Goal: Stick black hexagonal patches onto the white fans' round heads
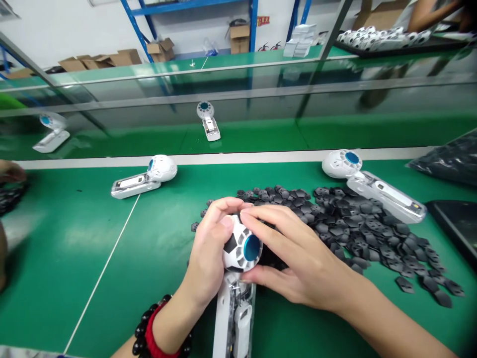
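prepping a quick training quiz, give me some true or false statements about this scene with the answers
The left hand and right hand both hold the white ball-shaped head: true.
The black patches sit inside a box: false, they lie in a loose pile on the green bench.
The beaded bracelet is on the right wrist: false, it is on the left wrist.
The held head shows a blue hub: true.

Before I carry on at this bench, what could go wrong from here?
The black patch on the white ball-shaped housing might shift under the left hand or right hand. The loose black patches piled on the green bench top could get knocked about or pushed off.
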`<move>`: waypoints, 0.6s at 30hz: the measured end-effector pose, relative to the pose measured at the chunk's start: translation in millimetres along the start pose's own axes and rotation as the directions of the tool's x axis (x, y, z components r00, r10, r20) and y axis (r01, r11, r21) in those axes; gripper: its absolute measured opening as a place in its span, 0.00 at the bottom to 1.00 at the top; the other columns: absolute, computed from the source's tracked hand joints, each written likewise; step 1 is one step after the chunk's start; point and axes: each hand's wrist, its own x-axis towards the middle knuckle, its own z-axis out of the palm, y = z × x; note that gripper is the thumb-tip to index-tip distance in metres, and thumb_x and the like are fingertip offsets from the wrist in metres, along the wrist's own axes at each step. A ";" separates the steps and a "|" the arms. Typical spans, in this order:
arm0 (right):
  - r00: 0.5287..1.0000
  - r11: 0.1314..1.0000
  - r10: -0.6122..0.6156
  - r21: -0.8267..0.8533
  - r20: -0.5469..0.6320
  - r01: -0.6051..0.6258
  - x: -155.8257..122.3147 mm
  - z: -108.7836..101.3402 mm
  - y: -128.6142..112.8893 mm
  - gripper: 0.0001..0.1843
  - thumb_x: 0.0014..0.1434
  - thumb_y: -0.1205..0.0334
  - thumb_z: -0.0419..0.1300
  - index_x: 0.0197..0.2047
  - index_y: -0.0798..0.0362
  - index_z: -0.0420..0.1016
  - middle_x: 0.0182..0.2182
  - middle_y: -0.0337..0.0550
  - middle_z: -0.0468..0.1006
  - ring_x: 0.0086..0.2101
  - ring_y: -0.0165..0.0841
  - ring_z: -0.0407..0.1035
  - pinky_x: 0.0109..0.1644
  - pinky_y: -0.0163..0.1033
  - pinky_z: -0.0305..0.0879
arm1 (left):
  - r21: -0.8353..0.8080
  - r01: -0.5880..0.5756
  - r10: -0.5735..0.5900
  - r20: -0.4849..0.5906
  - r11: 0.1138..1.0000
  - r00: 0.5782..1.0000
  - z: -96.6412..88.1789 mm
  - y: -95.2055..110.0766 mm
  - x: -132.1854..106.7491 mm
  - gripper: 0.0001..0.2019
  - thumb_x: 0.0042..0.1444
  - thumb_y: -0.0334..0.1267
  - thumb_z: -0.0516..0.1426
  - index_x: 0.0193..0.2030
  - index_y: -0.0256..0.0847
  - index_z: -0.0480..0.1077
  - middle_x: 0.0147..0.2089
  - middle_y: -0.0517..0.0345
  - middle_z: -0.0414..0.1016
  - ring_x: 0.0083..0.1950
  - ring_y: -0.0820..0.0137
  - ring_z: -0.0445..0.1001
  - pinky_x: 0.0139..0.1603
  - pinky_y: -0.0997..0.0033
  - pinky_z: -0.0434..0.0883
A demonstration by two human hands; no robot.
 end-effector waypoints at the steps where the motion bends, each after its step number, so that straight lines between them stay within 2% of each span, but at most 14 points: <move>1: 1.000 1.000 -0.007 0.008 -0.005 0.007 0.7 0.4 -0.6 0.27 0.70 0.53 0.60 0.63 0.65 0.65 0.57 0.60 0.73 0.60 0.41 0.64 0.67 0.45 0.61 | 0.029 -0.039 0.039 0.025 0.999 0.999 -1.6 0.1 -0.8 0.11 0.66 0.47 0.55 0.49 0.49 0.74 0.52 0.60 0.79 0.57 0.64 0.74 0.60 0.67 0.67; 6: 1.000 1.000 0.002 0.026 -0.007 -0.002 0.3 -0.1 -2.9 0.25 0.72 0.53 0.57 0.62 0.62 0.64 0.55 0.57 0.75 0.57 0.40 0.67 0.62 0.43 0.63 | 0.197 -0.224 0.207 0.100 0.955 0.973 -8.2 3.7 -3.5 0.12 0.68 0.45 0.53 0.53 0.52 0.75 0.55 0.64 0.79 0.59 0.67 0.74 0.62 0.69 0.67; 9: 0.999 0.997 0.012 0.077 0.030 -0.014 0.0 -2.3 -2.0 0.25 0.73 0.51 0.55 0.64 0.59 0.62 0.55 0.54 0.76 0.56 0.39 0.68 0.60 0.43 0.63 | 0.249 -0.269 0.243 0.132 0.930 0.961 -7.5 6.5 -4.8 0.15 0.68 0.44 0.54 0.56 0.50 0.76 0.58 0.64 0.79 0.61 0.67 0.75 0.64 0.71 0.67; 11: 0.999 0.993 0.004 0.119 0.050 -0.010 1.5 -4.0 -1.4 0.25 0.72 0.51 0.57 0.64 0.58 0.61 0.56 0.53 0.76 0.57 0.39 0.68 0.60 0.43 0.63 | 0.246 -0.243 0.222 0.109 0.938 0.969 -4.9 7.8 -6.6 0.15 0.67 0.43 0.54 0.55 0.50 0.78 0.60 0.63 0.79 0.63 0.65 0.74 0.66 0.69 0.67; 14: 0.999 0.991 -0.024 0.132 0.040 0.018 5.4 -5.5 -2.1 0.25 0.71 0.51 0.58 0.63 0.59 0.63 0.55 0.53 0.77 0.55 0.39 0.69 0.59 0.43 0.64 | 0.237 -0.199 0.201 0.017 0.951 0.979 -1.2 9.3 -10.7 0.14 0.65 0.46 0.56 0.51 0.52 0.81 0.60 0.65 0.79 0.65 0.61 0.73 0.68 0.66 0.66; 16: 0.999 0.991 -0.043 0.130 0.013 0.041 7.8 -4.8 -2.7 0.24 0.72 0.51 0.57 0.62 0.59 0.63 0.53 0.53 0.78 0.53 0.38 0.71 0.57 0.44 0.65 | 0.263 -0.187 0.208 -0.054 0.947 0.977 -1.4 10.0 -12.9 0.14 0.63 0.49 0.57 0.47 0.54 0.83 0.58 0.65 0.80 0.64 0.60 0.73 0.67 0.67 0.67; 18: 0.998 0.991 -0.062 0.118 -0.027 0.064 9.2 -2.8 -2.5 0.24 0.72 0.50 0.56 0.62 0.58 0.64 0.51 0.52 0.79 0.51 0.38 0.72 0.54 0.44 0.66 | 0.308 -0.187 0.220 -0.078 0.933 0.972 -4.0 10.2 -13.5 0.12 0.61 0.50 0.59 0.45 0.55 0.84 0.54 0.66 0.82 0.61 0.60 0.75 0.65 0.68 0.69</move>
